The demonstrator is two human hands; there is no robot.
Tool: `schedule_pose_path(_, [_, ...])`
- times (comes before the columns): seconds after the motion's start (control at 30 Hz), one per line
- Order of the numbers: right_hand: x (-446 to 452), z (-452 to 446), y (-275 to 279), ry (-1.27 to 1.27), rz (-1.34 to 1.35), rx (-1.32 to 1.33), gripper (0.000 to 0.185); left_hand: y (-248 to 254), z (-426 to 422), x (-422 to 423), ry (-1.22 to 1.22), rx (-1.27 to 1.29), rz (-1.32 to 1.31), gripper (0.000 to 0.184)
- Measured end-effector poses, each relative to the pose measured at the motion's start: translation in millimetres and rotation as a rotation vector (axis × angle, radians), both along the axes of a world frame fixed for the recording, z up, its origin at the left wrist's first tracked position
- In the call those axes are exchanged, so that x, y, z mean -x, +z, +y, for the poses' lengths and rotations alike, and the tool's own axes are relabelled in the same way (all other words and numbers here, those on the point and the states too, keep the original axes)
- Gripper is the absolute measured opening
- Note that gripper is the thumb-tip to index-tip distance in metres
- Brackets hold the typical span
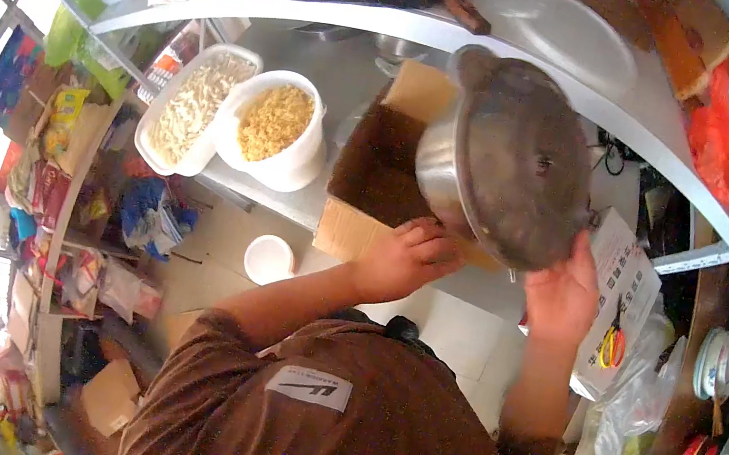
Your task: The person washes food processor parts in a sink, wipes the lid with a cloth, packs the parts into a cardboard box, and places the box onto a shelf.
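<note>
A steel pot [443,175] with a dark, see-through-looking lid [534,164] is tilted above the right part of an open cardboard box [383,158]. My right hand [562,294] grips the pot by its near right edge, the thumb up along the rim. Beside the pot's lower left side, at the box's near edge, is my left hand [413,257] with its fingers curled. Whether those fingers hold the pot or the box flap is hidden.
Left of the box stand a white bucket [299,159] of yellowish crumbly food and a white tub [148,138] of pale pieces. An overhead shelf [323,15] crosses above. Yellow-handled scissors [613,346] lie on a white carton [611,279] at right. A white container [269,260] is lower down.
</note>
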State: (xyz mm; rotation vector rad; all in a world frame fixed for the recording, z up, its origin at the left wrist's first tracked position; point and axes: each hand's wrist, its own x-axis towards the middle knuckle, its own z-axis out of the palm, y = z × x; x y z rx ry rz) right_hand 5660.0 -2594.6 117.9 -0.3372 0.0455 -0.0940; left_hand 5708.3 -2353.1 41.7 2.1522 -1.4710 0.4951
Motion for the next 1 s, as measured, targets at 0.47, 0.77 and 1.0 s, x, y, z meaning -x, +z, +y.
schedule_pose_path(0.47, [-41,28,1,0.099,0.265,0.638,0.015,14,92,-10,0.778,0.242,0.246,0.076])
schedule_pose_path(0.77, [-63,22,16,0.23,0.312,1.012,0.03,9,110,-16,0.712,0.254,0.47,0.095])
schedule_pose_path(1.0, [-115,44,35,0.338,0.254,1.133,0.031,-1,109,-15,0.687,0.322,0.534,0.094])
